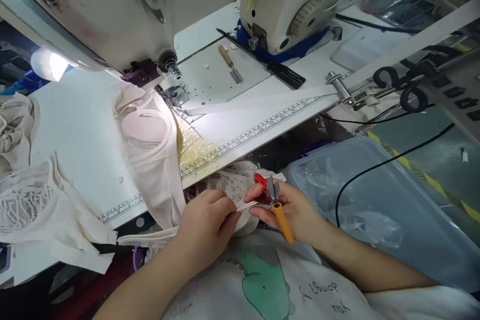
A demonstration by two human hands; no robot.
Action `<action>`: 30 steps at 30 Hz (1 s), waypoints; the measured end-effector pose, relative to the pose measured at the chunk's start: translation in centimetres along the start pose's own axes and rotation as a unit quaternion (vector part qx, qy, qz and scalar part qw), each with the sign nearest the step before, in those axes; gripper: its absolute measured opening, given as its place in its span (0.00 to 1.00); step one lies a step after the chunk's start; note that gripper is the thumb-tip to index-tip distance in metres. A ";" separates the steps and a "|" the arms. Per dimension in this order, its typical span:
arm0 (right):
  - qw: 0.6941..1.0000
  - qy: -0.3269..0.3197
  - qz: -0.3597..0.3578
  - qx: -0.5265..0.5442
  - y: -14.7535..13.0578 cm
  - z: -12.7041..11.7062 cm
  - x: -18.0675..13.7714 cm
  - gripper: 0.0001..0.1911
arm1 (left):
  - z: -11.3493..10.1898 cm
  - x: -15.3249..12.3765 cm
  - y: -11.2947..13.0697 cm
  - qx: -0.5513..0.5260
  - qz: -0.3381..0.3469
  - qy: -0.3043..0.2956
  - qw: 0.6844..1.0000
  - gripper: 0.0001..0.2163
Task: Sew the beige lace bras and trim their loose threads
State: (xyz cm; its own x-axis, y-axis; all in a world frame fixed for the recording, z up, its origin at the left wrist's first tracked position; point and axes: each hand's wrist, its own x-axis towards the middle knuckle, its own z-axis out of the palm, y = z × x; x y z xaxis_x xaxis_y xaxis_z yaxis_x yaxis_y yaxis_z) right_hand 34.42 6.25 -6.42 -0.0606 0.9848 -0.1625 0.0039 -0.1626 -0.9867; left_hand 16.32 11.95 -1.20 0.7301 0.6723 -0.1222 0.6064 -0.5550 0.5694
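My left hand [206, 222] is closed in a pinch on a narrow cream strap [247, 205] that runs off a cream bra [150, 145] hanging over the table's front edge. My right hand [296, 210] grips thread snips [275, 205] with a red head and a yellow-orange handle; the blades sit at the strap's end. Both hands are held low, in front of the table edge and above my white shirt. The sewing machine's presser foot [174, 94] stands above the bra, further back on the table.
A white sewing machine [157, 5] fills the top. A ruler strip [258, 132] runs along the table edge. Lace cream pieces [41, 205] lie at the left. A clear plastic bin [375, 200] sits at the right. A small chisel-like tool [230, 62] and a black-handled tool [287, 75] lie behind.
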 end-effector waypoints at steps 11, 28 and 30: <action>0.999 -0.017 -0.007 0.030 -0.5 0.4 0.5 0.11 | -0.2 0.3 1.2 -0.135 -0.056 -0.001 0.989 0.03; 0.874 -0.192 -0.159 -0.417 -1.0 -4.0 3.0 0.27 | -0.8 -0.9 0.4 -0.266 -0.048 0.147 0.952 0.07; 0.870 -0.194 -0.157 -0.426 -0.8 -3.9 2.8 0.27 | -0.7 -0.9 0.3 -0.261 -0.048 0.155 0.952 0.07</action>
State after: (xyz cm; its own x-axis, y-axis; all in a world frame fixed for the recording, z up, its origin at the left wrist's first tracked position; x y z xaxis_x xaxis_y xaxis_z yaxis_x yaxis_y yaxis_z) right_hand 38.13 9.35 -6.11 -0.5233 0.8515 -0.0332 0.6542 0.3765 -0.6560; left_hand 15.63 11.58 -0.36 0.5025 0.8645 0.0048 0.3677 -0.2187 0.9038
